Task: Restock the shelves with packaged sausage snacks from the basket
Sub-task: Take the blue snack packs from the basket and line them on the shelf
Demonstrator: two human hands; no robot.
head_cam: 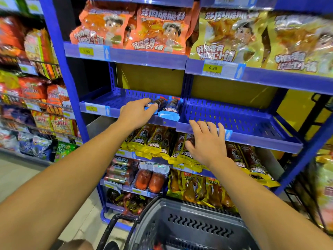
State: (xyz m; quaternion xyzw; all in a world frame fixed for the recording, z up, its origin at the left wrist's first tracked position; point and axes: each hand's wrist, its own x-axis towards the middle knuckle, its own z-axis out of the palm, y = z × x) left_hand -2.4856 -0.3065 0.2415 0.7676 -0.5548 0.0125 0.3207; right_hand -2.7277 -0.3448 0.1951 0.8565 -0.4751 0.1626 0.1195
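Left hand (134, 112) grips blue-wrapped sausage packet (153, 105) on perforated blue plastic shelf (234, 120); right hand (207, 141) spread, empty; seat packet flush beside neighbour.

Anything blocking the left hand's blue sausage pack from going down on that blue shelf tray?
Nothing visible. The left hand grips a blue-wrapped sausage pack already over the perforated blue shelf tray, beside a second blue-wrapped pack. Tray surface to the left is bare.

Left hand (137, 112) covers the near end of one blue sausage pack (156, 104). Below the hands, the grey basket (189, 224) is cut off by the bottom edge, contents unreadable. Price tag (91, 109) beside the left hand too blurred to read.
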